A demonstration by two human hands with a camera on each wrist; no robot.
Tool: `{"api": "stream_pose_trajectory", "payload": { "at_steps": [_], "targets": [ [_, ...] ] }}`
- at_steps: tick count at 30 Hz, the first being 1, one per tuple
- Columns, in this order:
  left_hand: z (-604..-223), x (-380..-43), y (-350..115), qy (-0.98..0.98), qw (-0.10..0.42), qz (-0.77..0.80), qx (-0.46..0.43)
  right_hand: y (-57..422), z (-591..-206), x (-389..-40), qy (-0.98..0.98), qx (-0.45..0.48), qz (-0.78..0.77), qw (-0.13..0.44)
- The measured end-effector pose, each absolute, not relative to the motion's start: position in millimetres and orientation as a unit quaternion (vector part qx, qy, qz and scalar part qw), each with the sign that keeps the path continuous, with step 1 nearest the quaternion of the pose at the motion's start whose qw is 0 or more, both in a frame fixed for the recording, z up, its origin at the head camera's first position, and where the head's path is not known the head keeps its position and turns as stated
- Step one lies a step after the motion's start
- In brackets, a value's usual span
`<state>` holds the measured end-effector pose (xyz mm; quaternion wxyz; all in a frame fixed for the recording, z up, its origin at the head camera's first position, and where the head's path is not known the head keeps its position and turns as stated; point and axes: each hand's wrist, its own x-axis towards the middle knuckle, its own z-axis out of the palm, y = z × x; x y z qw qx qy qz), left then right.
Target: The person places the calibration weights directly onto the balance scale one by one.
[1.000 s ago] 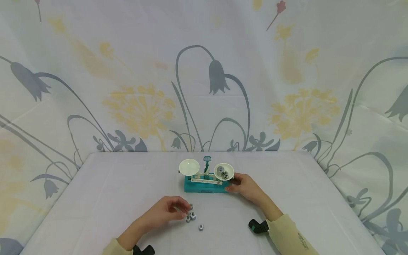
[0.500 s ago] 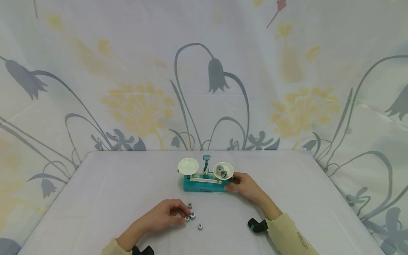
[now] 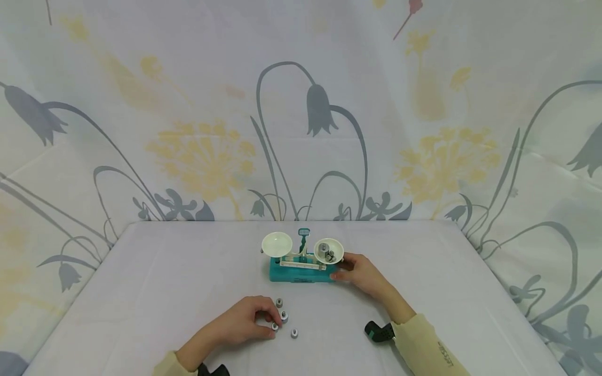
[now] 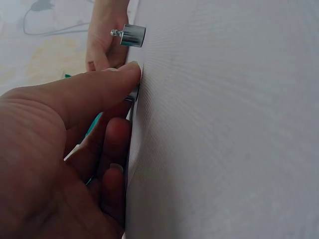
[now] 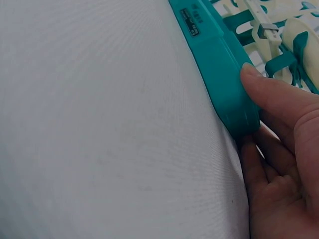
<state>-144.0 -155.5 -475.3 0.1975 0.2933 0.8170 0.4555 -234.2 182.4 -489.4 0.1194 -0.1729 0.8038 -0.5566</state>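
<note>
A small metal weight [image 3: 275, 327] sits between the thumb and fingers of my left hand [image 3: 244, 321], which pinches it low at the tabletop. In the left wrist view the thumb and fingers [image 4: 117, 84] hide most of it. Close by stand two more weights, one behind [image 3: 279, 302] and one beside the fingertips [image 3: 284, 316]; another weight [image 3: 294, 333] lies to the right. My right hand [image 3: 364, 274] grips the right end of the teal balance scale [image 5: 219, 74], thumb on its near edge. Several weights [image 3: 324, 249] rest in the right pan [image 3: 339, 255]; the left pan [image 3: 277, 244] holds nothing visible.
A white cloth covers the table [image 3: 164, 277], and a flower-printed curtain [image 3: 216, 104] hangs behind its back edge. Black wrist devices stick out near both cuffs, the right one [image 3: 378, 332] beside the forearm.
My left hand has moved slightly toward me, from the rear weight to another one, and has closed its fingertips on it. My right hand stays on the scale. The head view has shifted slightly.
</note>
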Motion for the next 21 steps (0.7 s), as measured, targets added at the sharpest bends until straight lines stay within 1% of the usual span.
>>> {"api": "stream_pose_trajectory", "payload": {
  "at_steps": [10, 21],
  "targets": [
    [-474.0, -144.4, -153.1, 0.812, 0.192, 0.464, 0.298, 182.1, -491.4, -236.3, 0.802, -0.178, -0.557, 0.119],
    [-471.1, -146.3, -153.9, 0.797, 0.170, 0.495, 0.300, 183.3, -490.0, -235.7, 0.804, -0.185, -0.553, 0.118]
  ]
}}
